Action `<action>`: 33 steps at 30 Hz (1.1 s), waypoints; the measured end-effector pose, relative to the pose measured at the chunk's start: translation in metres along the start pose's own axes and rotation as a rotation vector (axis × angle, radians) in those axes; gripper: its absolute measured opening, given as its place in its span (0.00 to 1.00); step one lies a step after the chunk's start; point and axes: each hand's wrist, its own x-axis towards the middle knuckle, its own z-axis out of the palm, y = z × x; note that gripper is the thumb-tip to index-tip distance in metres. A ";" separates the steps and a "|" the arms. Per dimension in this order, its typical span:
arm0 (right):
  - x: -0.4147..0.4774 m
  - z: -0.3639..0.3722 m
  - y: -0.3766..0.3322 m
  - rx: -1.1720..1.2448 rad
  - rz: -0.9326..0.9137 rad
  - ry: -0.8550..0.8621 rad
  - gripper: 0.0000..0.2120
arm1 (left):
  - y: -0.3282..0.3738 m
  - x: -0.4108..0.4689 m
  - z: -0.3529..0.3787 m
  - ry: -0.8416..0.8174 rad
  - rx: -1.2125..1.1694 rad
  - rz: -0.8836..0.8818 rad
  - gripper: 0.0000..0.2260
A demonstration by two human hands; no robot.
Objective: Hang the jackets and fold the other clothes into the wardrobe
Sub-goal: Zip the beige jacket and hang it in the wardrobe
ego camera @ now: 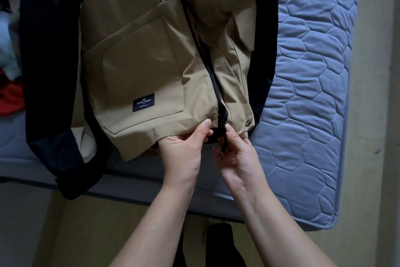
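One jacket, tan with navy sleeves, lies front-up on the mattress, its hem hanging just over the mattress's near edge. Both hands are together at that hem. The left hand pinches the tan cloth, thumb just beside a brass snap. The right hand pinches the bottom end of the zip, and its fingertips almost touch those of the left hand. The dark zip line runs up the front away from the mattress's near edge. Whether the teeth are already joined along it I cannot tell.

By my reading the task is at an early stage. This jacket is being fastened at the bottom, most likely to make it ready for hanging. No hanger shows anywhere, and neither does the wardrobe, so the hanging itself is still to do. On the left side of the mattress, past the jacket's navy sleeve, lie a red garment and some pale clothes. Both are loose and unfolded, and partly cut off by the picture's edge. Those look like the folding work that remains. How many more pieces wait beyond them cannot be seen.

So nothing is visibly put away. One jacket is in hand, and at least two other pieces lie untouched on the mattress.
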 end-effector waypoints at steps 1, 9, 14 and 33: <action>0.000 0.000 0.000 -0.001 -0.006 0.002 0.12 | 0.000 0.000 -0.001 -0.012 0.013 0.008 0.09; 0.000 0.003 0.004 -0.044 -0.012 0.097 0.07 | -0.005 0.001 -0.016 -0.049 0.177 0.041 0.04; -0.001 0.001 0.002 -0.101 -0.001 0.088 0.06 | -0.004 0.004 -0.020 -0.094 0.101 -0.105 0.01; 0.000 0.000 0.011 -0.066 -0.044 0.080 0.04 | -0.013 0.001 -0.024 -0.217 0.363 -0.051 0.12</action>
